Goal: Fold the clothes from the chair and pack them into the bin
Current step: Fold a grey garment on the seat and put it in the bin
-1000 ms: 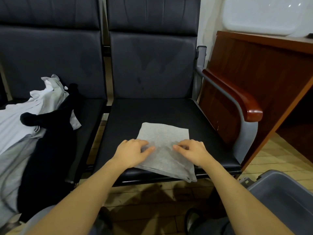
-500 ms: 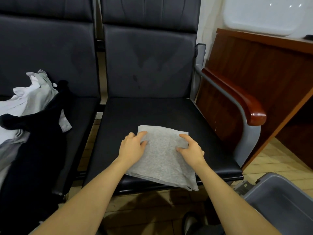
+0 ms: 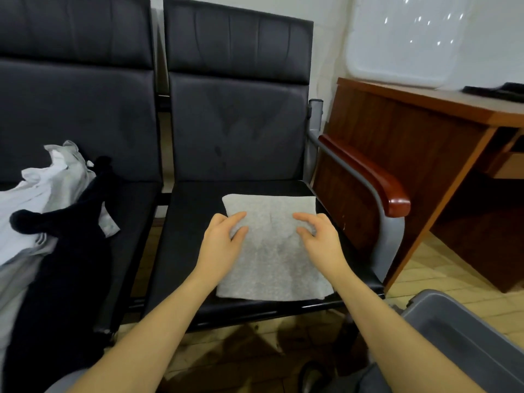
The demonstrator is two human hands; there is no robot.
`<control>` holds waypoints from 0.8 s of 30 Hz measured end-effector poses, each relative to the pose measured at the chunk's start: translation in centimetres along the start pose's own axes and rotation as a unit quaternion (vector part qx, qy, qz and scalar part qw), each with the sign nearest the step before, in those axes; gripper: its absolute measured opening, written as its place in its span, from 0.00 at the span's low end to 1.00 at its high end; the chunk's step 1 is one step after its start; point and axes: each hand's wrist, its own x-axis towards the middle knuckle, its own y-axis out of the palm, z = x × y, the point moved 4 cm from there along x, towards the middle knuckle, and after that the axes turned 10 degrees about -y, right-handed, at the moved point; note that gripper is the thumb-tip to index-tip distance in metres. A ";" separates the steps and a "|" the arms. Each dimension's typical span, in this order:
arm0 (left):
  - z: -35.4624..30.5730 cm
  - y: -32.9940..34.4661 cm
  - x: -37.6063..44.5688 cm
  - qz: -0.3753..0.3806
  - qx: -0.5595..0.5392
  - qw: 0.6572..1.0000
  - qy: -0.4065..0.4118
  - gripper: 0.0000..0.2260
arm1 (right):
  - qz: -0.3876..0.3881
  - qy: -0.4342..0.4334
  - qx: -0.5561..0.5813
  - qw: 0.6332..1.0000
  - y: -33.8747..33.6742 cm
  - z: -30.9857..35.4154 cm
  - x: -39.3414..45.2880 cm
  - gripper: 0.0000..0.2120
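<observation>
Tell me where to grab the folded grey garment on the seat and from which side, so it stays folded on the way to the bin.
Probably take the folded grey garment by its two long side edges, left hand from the left, right hand from the right, fingers slid underneath. It lies flat as a neat rectangle on the seat with both hands already resting near those edges. The bin sits low to the right.

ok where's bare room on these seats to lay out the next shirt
Bare patches: the right seat left of and behind the folded grey cloth, and the left seat's inner strip. The clothes pile crowds the rest of the left seat.
</observation>
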 end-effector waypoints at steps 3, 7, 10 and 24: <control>-3.2 -0.5 -0.2 0.000 0.014 0.999 0.040 0.18 | -0.030 -0.018 -0.002 0.999 -2.8 1.4 -0.4 0.14; -7.9 0.2 -0.3 0.018 -0.002 0.998 0.068 0.18 | -0.072 -0.027 -0.025 0.997 -7.8 2.0 -1.2 0.14; -11.3 2.6 -1.0 0.039 -0.040 0.995 0.076 0.19 | -0.109 -0.028 -0.051 0.992 -12.4 1.2 -2.6 0.14; -22.5 30.0 -9.4 0.315 0.001 0.930 0.188 0.19 | -0.204 0.167 -0.117 0.958 -28.0 -16.7 -18.1 0.15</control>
